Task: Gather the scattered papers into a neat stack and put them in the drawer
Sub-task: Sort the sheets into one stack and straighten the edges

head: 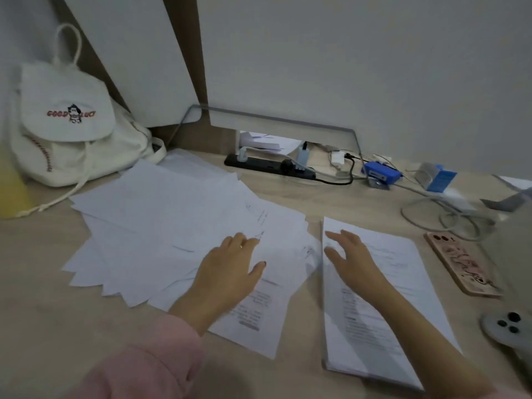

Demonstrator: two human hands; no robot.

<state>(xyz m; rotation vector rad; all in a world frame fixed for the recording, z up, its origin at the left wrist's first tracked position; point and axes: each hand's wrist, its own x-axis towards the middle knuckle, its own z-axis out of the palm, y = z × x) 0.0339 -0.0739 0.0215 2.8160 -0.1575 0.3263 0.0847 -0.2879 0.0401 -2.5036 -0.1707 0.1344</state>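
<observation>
the loose white printed sheets [172, 220] lie fanned and overlapping across the middle of the pale wooden table [57, 312], and just to their right sits the squared white paper stack [408, 254]; no drawer shows from here. my left grip [230, 266] lies spread flat on the fan's near edge, my right grip [351, 257] spread flat on the stack, neither pinching anything. i judge dragging the fan sideways could buckle sheets against the stack's edge or nudge it toward the pink-cased phone [463, 263].

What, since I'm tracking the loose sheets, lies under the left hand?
The left hand rests flat on the scattered papers, overlapping sheets fanned across the desk. The top sheet shows print; how many lie beneath, or anything under them, is covered.
</observation>
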